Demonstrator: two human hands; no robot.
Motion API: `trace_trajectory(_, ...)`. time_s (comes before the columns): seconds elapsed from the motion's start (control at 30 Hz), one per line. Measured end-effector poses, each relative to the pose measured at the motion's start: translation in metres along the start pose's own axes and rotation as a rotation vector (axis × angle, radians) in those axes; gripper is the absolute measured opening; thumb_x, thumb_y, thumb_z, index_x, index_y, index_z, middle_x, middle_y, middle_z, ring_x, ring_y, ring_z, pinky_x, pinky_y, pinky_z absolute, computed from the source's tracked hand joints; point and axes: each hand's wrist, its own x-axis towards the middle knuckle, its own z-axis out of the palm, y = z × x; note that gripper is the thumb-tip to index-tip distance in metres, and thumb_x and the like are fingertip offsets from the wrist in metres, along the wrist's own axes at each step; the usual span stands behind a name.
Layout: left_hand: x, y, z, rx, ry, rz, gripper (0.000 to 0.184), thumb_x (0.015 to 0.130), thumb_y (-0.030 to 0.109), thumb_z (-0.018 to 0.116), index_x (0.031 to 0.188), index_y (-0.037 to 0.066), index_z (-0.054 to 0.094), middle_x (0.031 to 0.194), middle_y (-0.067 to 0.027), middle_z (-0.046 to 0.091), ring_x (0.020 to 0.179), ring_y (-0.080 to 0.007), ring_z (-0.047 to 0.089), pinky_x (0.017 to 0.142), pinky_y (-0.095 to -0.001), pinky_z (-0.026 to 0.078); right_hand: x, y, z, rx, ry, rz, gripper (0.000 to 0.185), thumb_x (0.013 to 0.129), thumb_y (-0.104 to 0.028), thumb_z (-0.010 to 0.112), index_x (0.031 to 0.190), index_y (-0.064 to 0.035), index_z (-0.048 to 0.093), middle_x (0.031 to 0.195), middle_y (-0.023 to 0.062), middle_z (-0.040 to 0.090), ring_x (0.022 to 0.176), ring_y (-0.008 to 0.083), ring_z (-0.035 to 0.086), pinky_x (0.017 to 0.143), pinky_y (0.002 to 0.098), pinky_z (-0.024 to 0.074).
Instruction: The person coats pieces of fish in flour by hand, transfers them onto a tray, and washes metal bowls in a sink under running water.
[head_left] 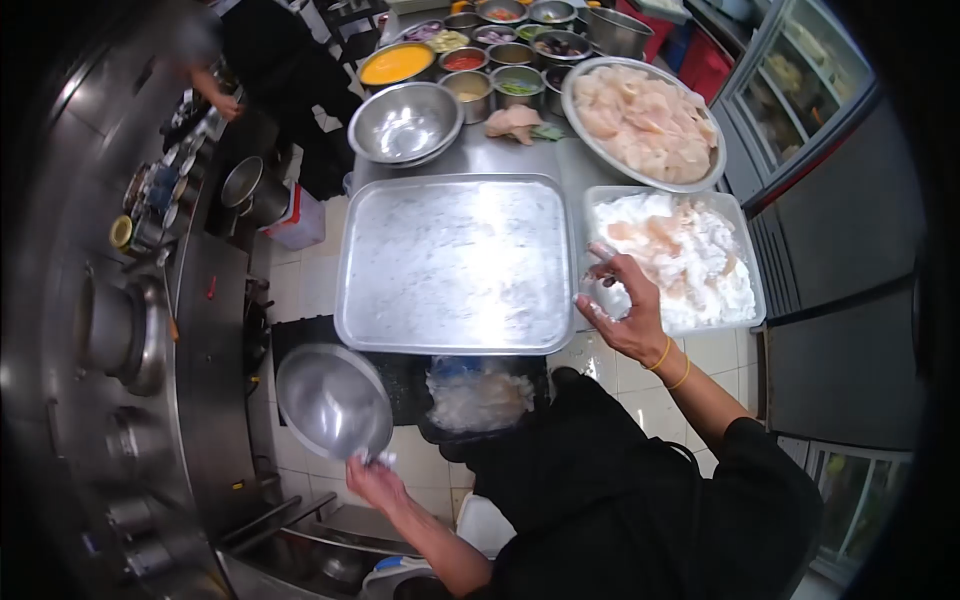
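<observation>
In the lower left, my left hand [375, 483] is closed on the rim of an empty metal mixing bowl [335, 400], which hangs tilted beside the tray. My right hand [630, 308] has its fingers curved and apart, with white powder on the fingertips and nothing visible between them. It hovers at the left edge of a clear plastic tub [755, 290] of white flour-like powder [700, 285] with pale meat pieces partly coated in it. Left of that hand lies a bare metal tray [455, 265]. Behind the tub, a large metal bowl [572, 100] holds raw pale meat slices [645, 120].
Stacked metal bowls [405, 122], a pan of orange-yellow liquid [397, 64] and several small ingredient containers [517, 85] stand behind the tray. A black bin [480, 395] holding a plastic bag is below it. Another person [280, 80] works at the stove counter, far left. A glass-door fridge [800, 80] stands right.
</observation>
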Motion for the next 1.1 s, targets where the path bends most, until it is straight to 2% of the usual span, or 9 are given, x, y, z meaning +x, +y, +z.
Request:
trace_trajectory(0.13, -0.041, -0.021, 0.139, -0.053, -0.449, -0.081, 0.007, 0.084, 0.005, 0.059, 0.083, -0.002, 0.063, 0.081, -0.0056, 0.062, 0.073, -0.0146, 0.060, 0.060, -0.0270, 0.045, -0.005, 0.034, -0.103, 0.043, 0.095, 0.097, 0.065, 0.073, -0.007, 0.078, 0.132, -0.0018, 0.052, 0.096, 0.0083, 0.064, 0.084, 0.0167, 0.062, 0.073, 0.0287, 0.0491)
trace_trajectory(0.17, -0.055, -0.025, 0.185, 0.014, -0.405, -0.115, 0.006, 0.082, 0.005, 0.060, 0.081, 0.000, 0.063, 0.076, -0.0039, 0.060, 0.067, -0.0126, 0.058, 0.057, -0.0258, 0.044, -0.011, 0.042, -0.125, 0.021, 0.127, 0.138, 0.065, 0.073, -0.007, 0.078, 0.132, -0.0018, 0.052, 0.097, 0.0091, 0.064, 0.084, 0.0173, 0.062, 0.074, 0.0289, 0.0493)
trace_trajectory(0.2, -0.053, -0.034, 0.216, 0.061, -0.535, -0.153, 0.005, 0.081, 0.005, 0.061, 0.078, 0.000, 0.063, 0.072, -0.0020, 0.058, 0.061, -0.0099, 0.054, 0.052, -0.0244, 0.041, -0.019, 0.051, -0.145, -0.001, 0.157, 0.175, 0.065, 0.073, -0.008, 0.078, 0.132, -0.0018, 0.052, 0.098, 0.0098, 0.064, 0.085, 0.0180, 0.062, 0.075, 0.0292, 0.0496)
trace_trajectory(0.37, -0.069, -0.098, 0.381, 0.271, -0.608, -0.081, 0.015, 0.078, 0.010, 0.062, 0.068, 0.001, 0.058, 0.064, -0.0023, 0.055, 0.049, -0.0092, 0.046, 0.043, -0.0272, 0.032, -0.056, 0.091, -0.226, -0.023, 0.253, 0.375, 0.060, 0.076, -0.009, 0.076, 0.130, -0.0006, 0.053, 0.104, 0.0098, 0.064, 0.088, 0.0172, 0.061, 0.077, 0.0291, 0.0485)
trace_trajectory(0.47, -0.061, -0.123, 0.441, 0.434, -0.514, -0.080, 0.017, 0.077, 0.012, 0.061, 0.067, -0.002, 0.058, 0.065, -0.0061, 0.056, 0.048, -0.0124, 0.049, 0.040, -0.0313, 0.035, -0.077, 0.114, -0.257, -0.033, 0.340, 0.449, 0.058, 0.078, -0.009, 0.075, 0.131, -0.0011, 0.053, 0.100, 0.0085, 0.064, 0.088, 0.0159, 0.060, 0.077, 0.0286, 0.0476)
trace_trajectory(0.7, -0.034, -0.154, 0.496, 0.460, -0.495, -0.019, 0.020, 0.078, 0.011, 0.060, 0.069, -0.006, 0.058, 0.064, -0.0110, 0.058, 0.049, -0.0179, 0.053, 0.044, -0.0384, 0.045, -0.091, 0.144, -0.291, -0.018, 0.402, 0.603, 0.057, 0.079, -0.008, 0.075, 0.131, -0.0011, 0.053, 0.099, 0.0065, 0.062, 0.088, 0.0150, 0.058, 0.077, 0.0289, 0.0475)
trace_trajectory(0.87, -0.011, -0.171, 0.502, 0.640, -0.576, -0.040, 0.013, 0.080, 0.009, 0.061, 0.077, -0.004, 0.060, 0.068, -0.0093, 0.058, 0.049, -0.0184, 0.054, 0.041, -0.0322, 0.045, -0.042, 0.157, -0.287, -0.136, 0.278, 0.449, 0.058, 0.077, -0.010, 0.077, 0.130, -0.0044, 0.055, 0.103, 0.0093, 0.064, 0.088, 0.0183, 0.061, 0.076, 0.0305, 0.0488)
trace_trajectory(1.0, 0.007, -0.183, 0.493, 0.510, -0.749, -0.168, 0.014, 0.088, 0.011, 0.058, 0.087, -0.003, 0.059, 0.074, -0.0109, 0.061, 0.058, -0.0210, 0.063, 0.044, -0.0329, 0.051, 0.007, 0.163, -0.276, -0.169, 0.181, 0.323, 0.057, 0.075, -0.010, 0.078, 0.128, -0.0069, 0.058, 0.106, 0.0114, 0.065, 0.090, 0.0208, 0.062, 0.076, 0.0319, 0.0496)
trace_trajectory(1.1, 0.016, -0.188, 0.489, 0.509, -0.726, -0.115, 0.022, 0.086, 0.017, 0.063, 0.069, 0.004, 0.055, 0.062, -0.0049, 0.055, 0.049, -0.0138, 0.053, 0.040, -0.0305, 0.039, 0.026, 0.158, -0.261, -0.116, 0.195, 0.283, 0.056, 0.076, -0.011, 0.078, 0.128, -0.0070, 0.058, 0.107, 0.0107, 0.066, 0.090, 0.0201, 0.063, 0.076, 0.0316, 0.0496)
